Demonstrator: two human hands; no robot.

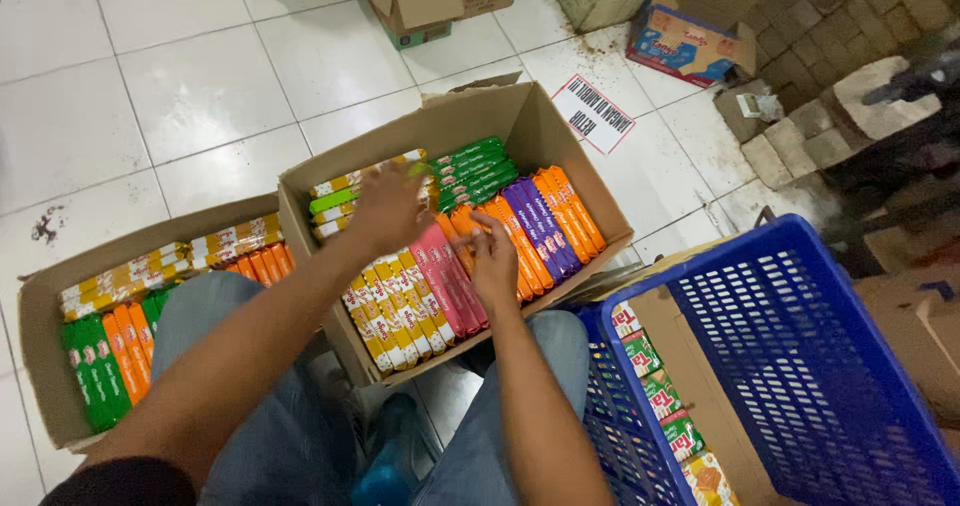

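Centrally, both hands work in the middle carton (560, 156) of upright snack packets: the left hand (385, 209) closes on a light-green packet (335, 202) near the back row, the right hand (493, 256) pinches an orange packet (468, 228), suggesting mid-arrangement with careful seating needed.

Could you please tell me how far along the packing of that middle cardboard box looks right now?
The open middle cardboard box already holds near-complete rows of green, orange, purple, pink and yellow-white snack packets. In hand: the right hand is at the orange packets, and the left hand rests over the yellow-white packets beside the lime-green one. A gap seems to remain around the hands; how much is left, I cannot tell.
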